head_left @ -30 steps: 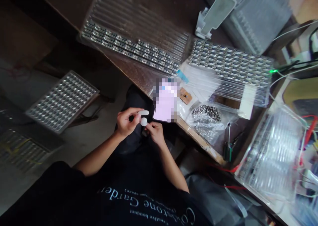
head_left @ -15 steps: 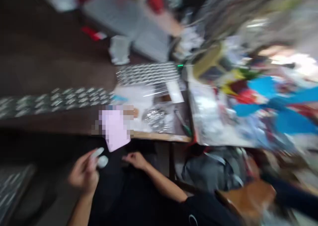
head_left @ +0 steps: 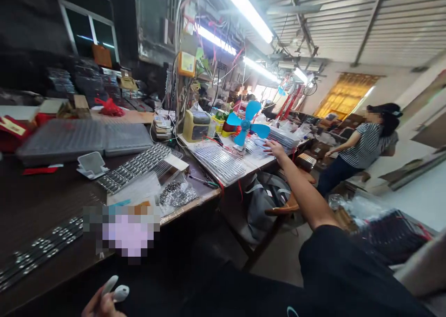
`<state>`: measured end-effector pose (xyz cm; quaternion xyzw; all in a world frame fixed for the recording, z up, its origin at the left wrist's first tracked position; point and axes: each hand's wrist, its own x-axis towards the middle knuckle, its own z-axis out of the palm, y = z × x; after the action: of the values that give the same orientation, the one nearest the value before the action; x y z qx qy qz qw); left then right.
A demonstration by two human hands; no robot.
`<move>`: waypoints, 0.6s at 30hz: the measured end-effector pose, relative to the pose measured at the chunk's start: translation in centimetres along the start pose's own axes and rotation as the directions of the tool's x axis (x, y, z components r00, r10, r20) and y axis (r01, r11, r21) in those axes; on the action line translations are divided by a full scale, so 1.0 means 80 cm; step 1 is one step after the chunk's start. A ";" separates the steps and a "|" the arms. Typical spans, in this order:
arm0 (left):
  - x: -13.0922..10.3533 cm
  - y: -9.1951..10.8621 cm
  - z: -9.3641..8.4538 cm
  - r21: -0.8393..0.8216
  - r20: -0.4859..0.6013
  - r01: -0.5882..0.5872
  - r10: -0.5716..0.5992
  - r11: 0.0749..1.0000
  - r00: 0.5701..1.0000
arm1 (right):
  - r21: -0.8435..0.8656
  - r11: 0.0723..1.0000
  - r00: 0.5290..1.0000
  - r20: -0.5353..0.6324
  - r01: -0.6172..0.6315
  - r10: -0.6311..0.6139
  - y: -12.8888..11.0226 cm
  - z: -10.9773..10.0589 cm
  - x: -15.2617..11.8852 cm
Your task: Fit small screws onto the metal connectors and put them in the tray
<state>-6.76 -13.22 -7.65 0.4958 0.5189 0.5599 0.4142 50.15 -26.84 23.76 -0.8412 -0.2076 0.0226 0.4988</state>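
Observation:
Low at the front, my left hand (head_left: 102, 306) is closed on white earbuds (head_left: 121, 293); part of the hand is cut off by the picture's lower edge. My right arm stretches out over the second table. At its end my right hand (head_left: 274, 149) has its fingers extended and apart, close to a small fan (head_left: 245, 125) with blue blades. I cannot tell whether the fingers touch the fan. Under the fan lie clear ribbed trays (head_left: 220, 163). A pinkish, pixelated thing (head_left: 129, 236) sits at the near table edge, above my left hand.
On the dark table (head_left: 66, 187) lie rows of metal parts (head_left: 137, 166), a bag of shiny beads (head_left: 177, 194), a pen (head_left: 204, 181) and a white stand (head_left: 92, 164). A grey bag (head_left: 263, 205) rests on a chair below. A person (head_left: 362, 145) stands at the right.
The view has swung up and turned toward the room. My right hand has moved from near my lap out to the fan. My left hand still holds the earbuds, now lower in view.

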 end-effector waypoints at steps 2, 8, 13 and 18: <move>-0.017 0.000 0.000 -0.007 -0.053 -0.026 0.026 1.000 0.998 | -0.018 1.000 0.997 -0.072 -0.009 0.008 0.006 -0.019 0.018; -0.024 -0.001 0.005 -0.012 -0.190 -0.012 0.009 1.000 0.982 | -0.113 0.994 0.988 -0.155 -0.007 -0.011 0.031 -0.053 0.051; -0.022 -0.014 0.009 -0.093 -0.200 -0.011 -0.008 0.996 0.980 | -0.227 0.974 0.981 -0.181 0.025 -0.067 0.037 -0.063 0.073; -0.021 -0.012 0.012 -0.096 -0.250 -0.042 0.017 0.995 0.968 | -0.289 0.954 0.978 -0.165 0.078 -0.130 0.032 -0.066 0.102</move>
<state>-5.62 -14.59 -8.86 0.4080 0.5305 0.6490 0.3618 59.74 -29.26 25.58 -0.8898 -0.2064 -0.1108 0.3917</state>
